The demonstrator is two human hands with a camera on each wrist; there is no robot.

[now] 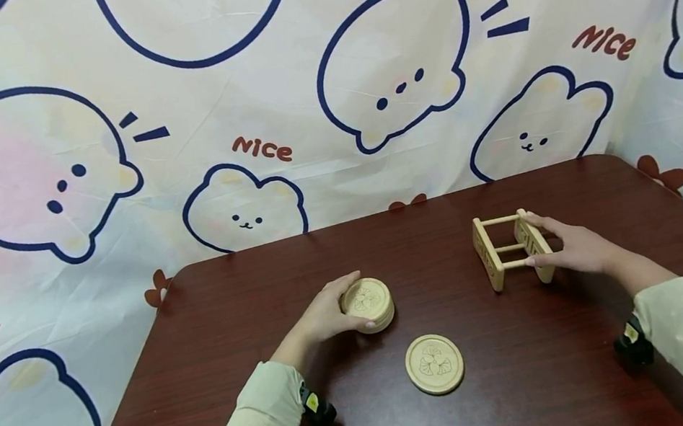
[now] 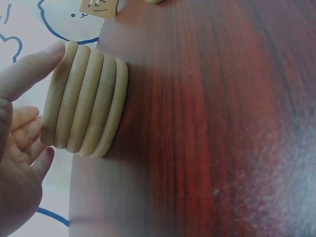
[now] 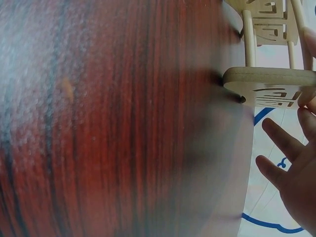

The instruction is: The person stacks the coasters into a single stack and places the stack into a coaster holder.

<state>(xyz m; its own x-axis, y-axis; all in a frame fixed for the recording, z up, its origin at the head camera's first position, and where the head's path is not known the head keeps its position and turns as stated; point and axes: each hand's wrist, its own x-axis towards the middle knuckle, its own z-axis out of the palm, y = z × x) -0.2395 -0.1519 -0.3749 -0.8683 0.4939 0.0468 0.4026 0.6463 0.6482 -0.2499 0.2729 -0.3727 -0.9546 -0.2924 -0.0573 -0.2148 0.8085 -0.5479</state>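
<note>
My left hand (image 1: 330, 310) holds a stack of round, pale wooden coasters (image 1: 367, 300) from its left side, thumb at the near edge, fingers at the far edge. In the left wrist view the stacked coasters (image 2: 86, 101) show edge-on, with the thumb touching the top one. A single coaster (image 1: 435, 365) with an engraved leaf pattern lies flat, nearer to me and right of the stack. Farther right, my right hand (image 1: 576, 247) grips the right side panel of a wooden coaster rack (image 1: 488, 254). The right wrist view shows the rack's cut-out panel (image 3: 271, 76) beside spread lower fingers.
The dark red-brown wooden table (image 1: 247, 284) has rounded far corners. Behind it hangs a pale cloth (image 1: 203, 116) printed with cartoon bears. Small black cameras (image 1: 318, 407) are worn on both wrists over the light sleeves.
</note>
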